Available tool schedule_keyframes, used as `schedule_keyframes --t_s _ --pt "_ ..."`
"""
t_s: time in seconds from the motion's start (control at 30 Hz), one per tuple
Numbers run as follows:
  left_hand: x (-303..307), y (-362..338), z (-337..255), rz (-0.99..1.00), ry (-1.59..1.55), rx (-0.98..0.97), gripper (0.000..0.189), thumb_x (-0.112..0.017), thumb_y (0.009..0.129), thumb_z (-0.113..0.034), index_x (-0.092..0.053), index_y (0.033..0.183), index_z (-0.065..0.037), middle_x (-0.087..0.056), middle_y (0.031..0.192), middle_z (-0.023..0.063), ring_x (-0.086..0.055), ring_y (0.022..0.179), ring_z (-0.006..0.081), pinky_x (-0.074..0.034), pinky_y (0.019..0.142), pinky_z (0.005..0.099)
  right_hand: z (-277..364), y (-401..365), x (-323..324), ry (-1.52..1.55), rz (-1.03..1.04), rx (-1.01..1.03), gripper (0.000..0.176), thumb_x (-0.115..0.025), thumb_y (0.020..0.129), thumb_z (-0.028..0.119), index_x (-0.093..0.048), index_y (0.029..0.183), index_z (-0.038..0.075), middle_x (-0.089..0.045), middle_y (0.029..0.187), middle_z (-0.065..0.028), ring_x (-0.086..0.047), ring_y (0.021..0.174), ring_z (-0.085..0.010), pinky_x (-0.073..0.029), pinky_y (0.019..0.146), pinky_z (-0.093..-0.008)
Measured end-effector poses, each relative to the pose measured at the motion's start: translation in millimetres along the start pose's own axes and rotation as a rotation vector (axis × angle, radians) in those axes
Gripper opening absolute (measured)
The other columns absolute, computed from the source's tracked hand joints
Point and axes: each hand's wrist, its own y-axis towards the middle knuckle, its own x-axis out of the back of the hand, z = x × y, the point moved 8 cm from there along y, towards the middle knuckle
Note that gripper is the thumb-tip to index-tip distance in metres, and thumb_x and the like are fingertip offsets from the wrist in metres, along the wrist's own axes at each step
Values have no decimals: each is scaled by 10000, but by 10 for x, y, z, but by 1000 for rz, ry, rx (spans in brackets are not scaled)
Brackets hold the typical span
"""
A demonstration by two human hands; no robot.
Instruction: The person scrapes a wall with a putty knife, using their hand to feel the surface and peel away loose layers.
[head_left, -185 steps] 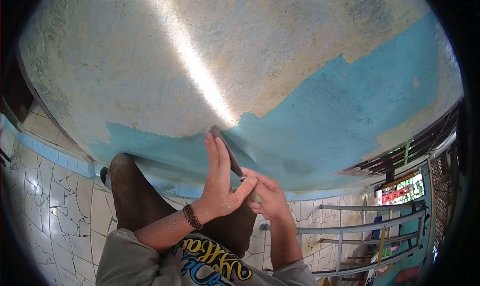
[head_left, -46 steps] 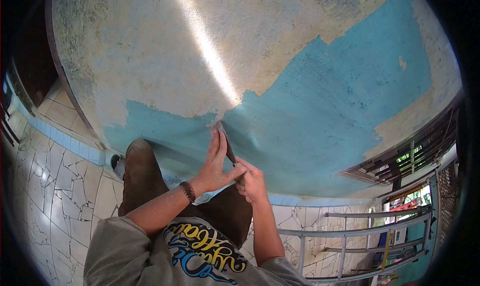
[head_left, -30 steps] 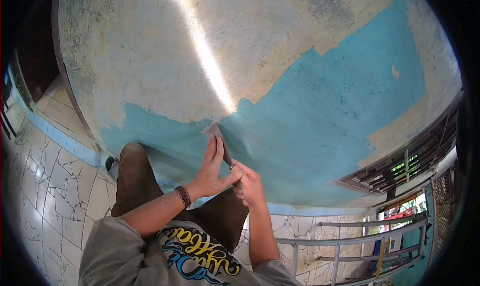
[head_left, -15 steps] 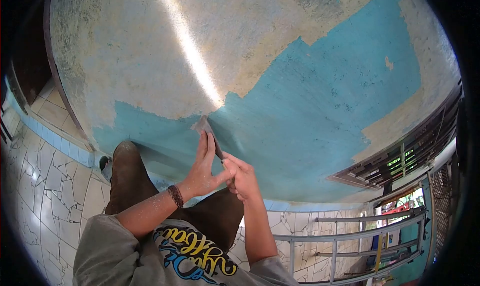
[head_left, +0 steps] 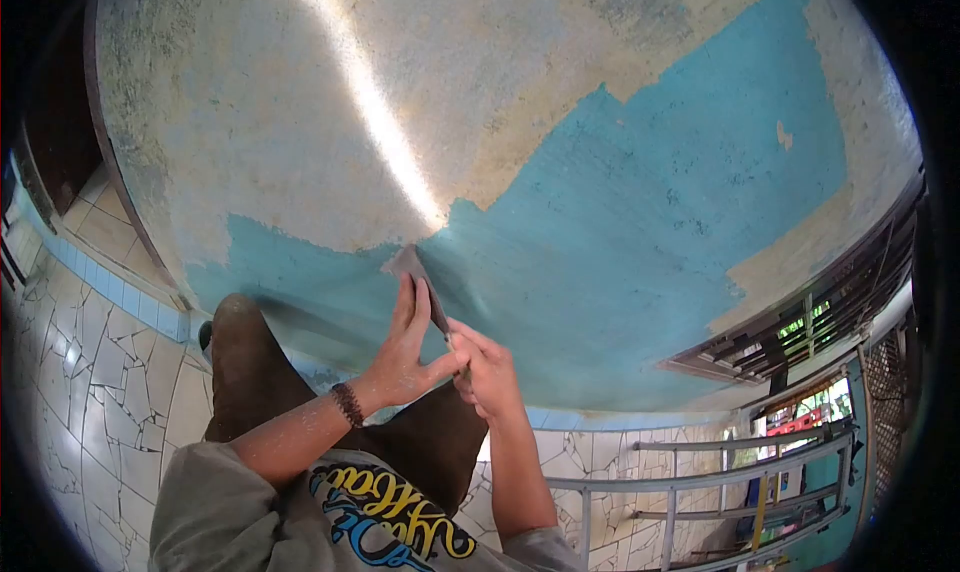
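A metal scraper (head_left: 414, 275) is pressed flat against the wall (head_left: 300, 122), its blade at the edge where blue paint (head_left: 640, 212) meets bare, yellowish plaster. My right hand (head_left: 482, 367) grips the scraper's handle from below. My left hand (head_left: 405, 344) lies with its fingers stretched along the blade and its thumb against the right hand. A dark braided band sits on my left wrist (head_left: 348, 404). White dust speckles both forearms.
My knee in brown trousers (head_left: 245, 372) is raised close to the wall. Broken-tile floor (head_left: 90, 372) with a blue tile border lies at the left. A metal ladder (head_left: 700, 482) lies at the lower right, with a barred window (head_left: 800, 322) above it.
The view has shifted a little between frames. Over the last second the scraper blade has slid slightly left along the paint edge, both hands staying on the tool.
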Motion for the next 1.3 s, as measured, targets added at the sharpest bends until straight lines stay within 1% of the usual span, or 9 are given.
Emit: schedule_keyframes --t_s 0.1,0.23,0.3,0.53,0.63,0.73,0.83,0.97,1.3 --pt "3 -61 -21 -23 -26 20 1075 -656 886 -478 8 1500 104 19 1544 390 -21 1460 503 -136 1178 507 -38 76 -111 1 1 -16 327 -581 974 184 -643 1259 38 -518 653 25 -370 446 -31 -247 386 -197" --pt "45 -12 5 95 -116 39 1081 -647 893 -487 22 1499 107 23 1543 391 -20 1462 497 -137 1179 501 -36 10 -36 58 -3 -39 339 -571 978 183 -624 1284 48 -519 672 33 -366 450 -23 -248 380 -189" --pt "44 -19 -9 38 -93 28 1086 -645 894 -488 32 1498 109 24 1544 390 -14 1464 493 -134 1181 497 -4 14 -61 35 18 -55 360 -563 979 190 -602 1308 52 -522 688 37 -361 435 -12 -248 365 -167" --pt "66 24 -34 -50 -41 -10 1103 -663 883 -480 36 1497 111 32 1542 392 6 1465 492 -127 1183 497 99 42 -75 -33 22 -38 321 -569 976 162 -636 1268 48 -504 677 44 -367 471 -26 -259 401 -206" --pt "187 28 -1 -36 -30 45 1089 -623 913 -475 89 1490 112 106 1555 363 58 1481 432 -92 1192 462 101 66 -238 -59 76 29 311 -565 978 161 -645 1259 57 -508 674 40 -366 463 -30 -254 395 -209" --pt "88 27 -21 137 -4 8 1103 -631 903 -484 87 1489 115 106 1552 368 57 1479 438 -98 1191 466 114 -48 -66 6 15 -45 307 -562 982 178 -653 1257 76 -508 667 36 -362 450 -27 -248 379 -205" --pt "94 47 -57 -10 -13 18 1105 -635 899 -487 82 1494 108 97 1554 367 46 1479 443 -114 1189 468 75 -55 -72 -13 -9 -83 325 -560 984 185 -634 1280 73 -507 667 32 -353 441 -22 -240 371 -196" --pt "99 38 -21 86 -27 3 1109 -638 896 -484 88 1496 101 82 1557 364 39 1477 451 -132 1184 476 37 -75 -30 20 -33 -87 343 -566 985 191 -616 1300 65 -507 669 23 -345 431 -19 -233 368 -188" --pt "137 73 -92 16 -86 5 1076 -631 909 -461 69 1496 107 78 1556 365 45 1476 453 -96 1187 479 199 -4 -108 -47 -9 -63 315 -554 991 171 -634 1274 58 -489 654 41 -350 443 -14 -252 391 -186"
